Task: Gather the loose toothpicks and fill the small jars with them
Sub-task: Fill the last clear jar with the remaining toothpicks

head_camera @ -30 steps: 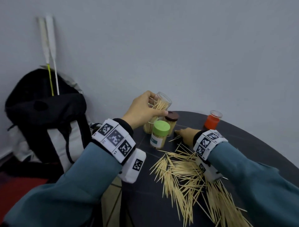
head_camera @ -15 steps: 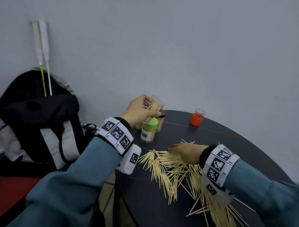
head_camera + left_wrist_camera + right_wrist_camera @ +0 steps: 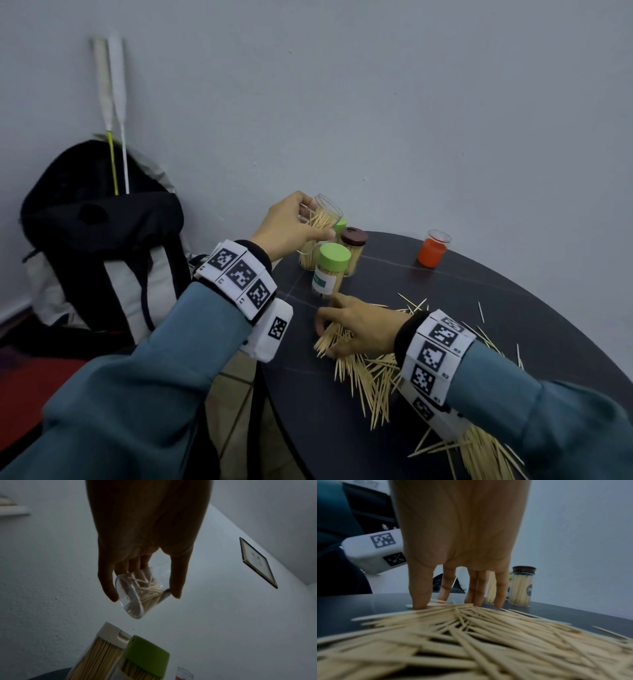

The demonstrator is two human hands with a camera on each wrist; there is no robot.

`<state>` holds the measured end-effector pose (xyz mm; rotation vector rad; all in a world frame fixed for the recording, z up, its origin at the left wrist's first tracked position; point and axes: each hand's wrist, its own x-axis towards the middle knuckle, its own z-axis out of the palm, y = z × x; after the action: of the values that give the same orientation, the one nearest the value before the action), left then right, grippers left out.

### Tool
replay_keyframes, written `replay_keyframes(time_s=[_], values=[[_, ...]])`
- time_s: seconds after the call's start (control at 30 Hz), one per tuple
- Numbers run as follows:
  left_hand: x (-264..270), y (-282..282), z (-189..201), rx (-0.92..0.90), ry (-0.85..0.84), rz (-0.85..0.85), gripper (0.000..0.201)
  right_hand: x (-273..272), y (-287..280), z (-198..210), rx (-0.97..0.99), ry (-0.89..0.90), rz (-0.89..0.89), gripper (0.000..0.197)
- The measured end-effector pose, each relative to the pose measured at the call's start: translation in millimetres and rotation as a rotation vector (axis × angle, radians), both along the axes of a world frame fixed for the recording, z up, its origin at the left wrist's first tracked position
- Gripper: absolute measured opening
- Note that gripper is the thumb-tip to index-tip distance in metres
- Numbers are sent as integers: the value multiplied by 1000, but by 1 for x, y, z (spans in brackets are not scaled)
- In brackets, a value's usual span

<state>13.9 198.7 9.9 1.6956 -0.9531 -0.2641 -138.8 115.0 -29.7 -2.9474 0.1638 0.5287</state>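
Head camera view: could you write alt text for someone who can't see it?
A left hand holds a clear open jar tilted above a dark round table, while the right hand rests on loose toothpicks; capped jars stand nearby.

Plain pale grey wall. Dark round table just beside it. Black and white backpack leans on wall, two white sticks upright behind. Framed picture hangs on wall.

Left hand raised, fingers curled; right hand lowered, fingers extended.
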Motion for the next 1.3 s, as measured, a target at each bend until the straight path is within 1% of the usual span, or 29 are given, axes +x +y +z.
replay_keyframes(time_s=[0.17,0.23,0.33,0.4,0.43,0.53,0.6,0.7,0.77,0.93,1.03,1.17,1.3], values=[[-5,-2,0,22,-11,-11,52,-21,-18,3,11,-24,2,24],[-8,-5,-1,30,-8,-24,52,-31,-29,2,14,-37,-32,23],[-13,-10,-3,35,-3,-50,46,-44,-44,0,-94,-57,-75,26],[-17,-14,-3,38,1,-63,44,-51,-50,1,-126,-73,-111,24],[-20,-15,-3,43,-2,-67,44,-54,-52,2,-130,-64,-118,26],[-26,-21,-4,48,-9,-84,44,-62,-57,5,-119,5,-108,47],[-28,-25,-5,52,-18,-97,44,-67,-57,6,-127,17,-86,58],[-32,-29,-4,56,-44,-108,44,-71,-55,5,-151,-13,-36,64],[-36,-32,-3,58,-49,-119,45,-72,-53,4,-167,-39,-15,60],[-46,-41,-4,38,-70,-136,46,-77,-53,-1,-226,-81,43,42],[-54,-45,-3,-9,-79,-155,48,-80,-52,-5,-281,-79,60,37],[-63,-50,0,-76,-86,-172,50,-84,-55,-9,-316,-63,46,36],[-68,-54,-2,-69,-89,-191,50,-89,-58,-9,-293,-27,-29,29]])
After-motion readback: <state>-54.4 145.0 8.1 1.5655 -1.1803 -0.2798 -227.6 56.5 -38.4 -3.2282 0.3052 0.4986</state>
